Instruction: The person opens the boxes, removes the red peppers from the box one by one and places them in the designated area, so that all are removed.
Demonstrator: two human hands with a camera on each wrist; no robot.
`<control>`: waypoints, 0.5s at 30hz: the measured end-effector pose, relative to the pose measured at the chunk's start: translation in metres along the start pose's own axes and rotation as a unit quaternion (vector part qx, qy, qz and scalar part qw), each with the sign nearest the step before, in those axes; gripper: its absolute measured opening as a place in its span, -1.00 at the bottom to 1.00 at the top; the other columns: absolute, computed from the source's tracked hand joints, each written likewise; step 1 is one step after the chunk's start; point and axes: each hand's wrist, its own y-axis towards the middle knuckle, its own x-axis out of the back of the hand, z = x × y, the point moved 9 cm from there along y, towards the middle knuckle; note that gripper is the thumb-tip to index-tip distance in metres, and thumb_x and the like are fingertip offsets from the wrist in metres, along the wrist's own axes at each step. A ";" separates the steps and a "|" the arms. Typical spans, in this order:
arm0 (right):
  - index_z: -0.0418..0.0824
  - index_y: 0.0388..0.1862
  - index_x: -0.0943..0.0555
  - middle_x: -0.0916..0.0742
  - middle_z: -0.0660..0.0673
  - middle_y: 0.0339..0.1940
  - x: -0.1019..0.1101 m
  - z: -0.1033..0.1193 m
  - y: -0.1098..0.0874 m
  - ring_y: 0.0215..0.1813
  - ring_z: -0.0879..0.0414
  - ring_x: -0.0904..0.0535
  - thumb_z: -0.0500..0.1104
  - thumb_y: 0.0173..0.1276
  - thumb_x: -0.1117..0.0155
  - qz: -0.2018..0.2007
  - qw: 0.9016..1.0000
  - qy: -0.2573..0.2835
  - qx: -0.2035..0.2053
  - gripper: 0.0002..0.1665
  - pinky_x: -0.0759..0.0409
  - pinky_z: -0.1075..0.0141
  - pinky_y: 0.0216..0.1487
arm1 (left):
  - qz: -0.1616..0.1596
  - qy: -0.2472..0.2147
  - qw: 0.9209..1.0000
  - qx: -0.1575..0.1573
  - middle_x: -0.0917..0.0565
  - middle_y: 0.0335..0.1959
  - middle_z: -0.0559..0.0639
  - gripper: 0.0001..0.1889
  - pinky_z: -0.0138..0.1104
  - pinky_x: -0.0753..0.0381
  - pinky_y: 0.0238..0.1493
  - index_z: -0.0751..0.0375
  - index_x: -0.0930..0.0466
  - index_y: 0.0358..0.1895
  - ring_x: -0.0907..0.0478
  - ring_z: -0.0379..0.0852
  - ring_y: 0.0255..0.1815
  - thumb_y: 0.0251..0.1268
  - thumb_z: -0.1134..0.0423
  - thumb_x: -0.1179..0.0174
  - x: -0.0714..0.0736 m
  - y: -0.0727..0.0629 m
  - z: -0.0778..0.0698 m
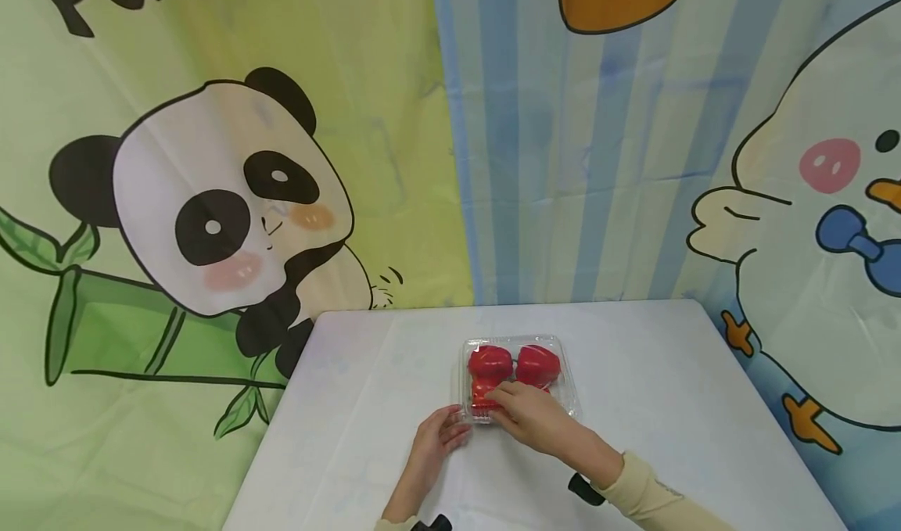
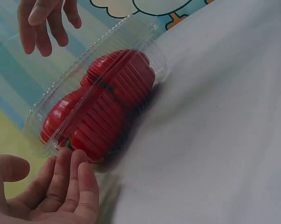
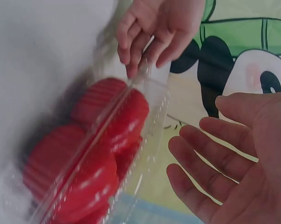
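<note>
Where the view begins, nearest the wearer, two pale yellow sleeves (image 1: pixel 662 501), a black fitting (image 1: pixel 586 489) at each wrist; next, one left hand (image 1: pixel 438 439), fingers extended and slightly bent, grasping nothing, fingertips at the near left corner of a clear plastic container (image 1: pixel 568 382), whether touching or just beside it cannot be told; one right hand (image 1: pixel 536 418), fingers loosely spread and lightly curved, holding nothing, poised above the container's near side and apart from it in the wrist views; the container itself, ribbed along its walls, standing on the table toward its far side, between and just beyond the hands; inside it, glossy red peppers (image 1: pixel 538 366) with green stems, two at the back and more in front, partly hidden by the right hand; one white table (image 1: pixel 633 359); behind it, a printed backdrop (image 1: pixel 535 163) with a panda (image 1: pixel 232 195) at left, blue stripes at centre and a white bird (image 1: pixel 809 320) at right
</note>
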 end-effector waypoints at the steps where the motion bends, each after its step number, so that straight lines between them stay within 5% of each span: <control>1: -0.06 0.10 -0.69 -0.77 0.00 -0.04 -0.003 0.003 0.001 -0.08 0.13 -0.72 0.01 0.28 -0.46 0.002 1.000 -0.004 0.005 -0.58 -0.74 0.24 -0.02 | 0.002 0.000 1.000 0.000 -0.69 -0.03 0.03 -0.48 -0.15 -0.67 0.15 0.53 -0.40 0.29 -0.71 -0.08 -0.01 0.64 0.08 0.13 0.000 0.000 0.000; 15: -0.09 0.07 -0.70 -0.81 -0.01 -0.13 -0.044 0.027 0.009 -0.20 0.14 -0.75 -0.05 0.37 -0.36 -0.017 0.999 -0.028 0.031 -0.67 -0.74 0.24 -0.26 | 0.011 -0.048 0.998 0.025 -0.71 -0.18 -0.14 -0.65 -0.32 -0.68 0.02 0.29 -0.50 0.16 -0.71 -0.23 -0.14 0.63 0.12 0.11 -0.007 0.000 0.013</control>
